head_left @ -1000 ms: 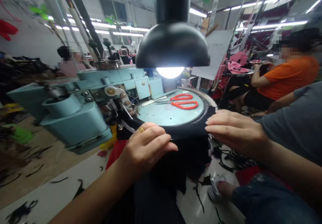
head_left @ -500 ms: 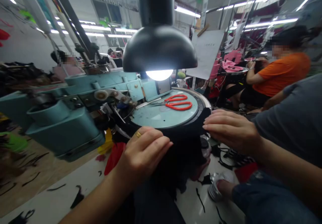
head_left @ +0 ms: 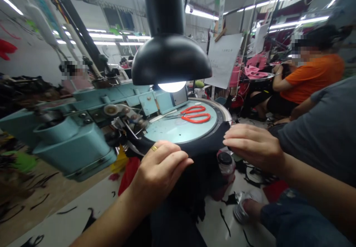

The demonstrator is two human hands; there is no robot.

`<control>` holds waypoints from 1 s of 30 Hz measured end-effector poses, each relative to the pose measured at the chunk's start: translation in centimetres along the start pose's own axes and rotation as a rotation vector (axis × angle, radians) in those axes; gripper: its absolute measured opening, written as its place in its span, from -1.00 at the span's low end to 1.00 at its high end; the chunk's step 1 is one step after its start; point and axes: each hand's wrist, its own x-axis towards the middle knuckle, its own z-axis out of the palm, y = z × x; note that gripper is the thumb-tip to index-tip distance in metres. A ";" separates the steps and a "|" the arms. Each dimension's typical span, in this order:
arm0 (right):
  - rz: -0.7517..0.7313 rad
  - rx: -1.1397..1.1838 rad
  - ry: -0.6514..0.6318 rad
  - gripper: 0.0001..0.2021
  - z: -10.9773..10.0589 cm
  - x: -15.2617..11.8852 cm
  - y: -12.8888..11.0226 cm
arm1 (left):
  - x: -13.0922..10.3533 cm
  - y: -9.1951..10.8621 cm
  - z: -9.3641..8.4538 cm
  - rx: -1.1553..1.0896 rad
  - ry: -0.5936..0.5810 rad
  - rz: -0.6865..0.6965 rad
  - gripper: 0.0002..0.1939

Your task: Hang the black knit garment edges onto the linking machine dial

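Note:
Black fabric (head_left: 201, 151) lies along the near rim of a round teal dial (head_left: 164, 131) and hangs down in front of it. At the front of the rim, my left hand (head_left: 160, 171), a gold ring on one finger, is closed on the fabric with its fingers pressed together. My right hand (head_left: 254, 143) pinches the same fabric at the right side of the dial. Both thumbs are mostly hidden. Red-handled scissors (head_left: 197, 119) rest on the dial, their blades beside a thin pale strip (head_left: 162, 116).
A black lamp (head_left: 172, 62) hangs lit over the dial. The teal machine head (head_left: 75, 143) juts out at left. Below my right hand stands a jar with a black lid (head_left: 224, 159). A person in grey (head_left: 322, 128) sits close at right; another in orange (head_left: 319, 76) works behind.
The whole view has shifted slightly, with the lamp and dial a little further left. More of the lidded jar shows beside the hanging fabric. Both hands keep nearly the same place at the rim.

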 end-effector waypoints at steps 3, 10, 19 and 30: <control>0.006 0.011 0.008 -0.80 0.1 0.0 -0.1 | 0.2 0.2 0.1 0.059 0.008 0.032 -0.81; -0.003 0.007 0.019 -0.81 0.7 -0.2 0.2 | 0.5 0.8 0.7 0.065 -0.014 0.008 -0.83; 0.026 -0.038 0.101 -0.85 0.9 -0.5 0.2 | 0.9 0.9 1.1 0.071 -0.003 -0.007 -0.83; 0.042 0.020 0.125 -0.85 1.4 0.0 0.1 | 1.4 1.1 1.7 0.097 0.001 0.043 -0.81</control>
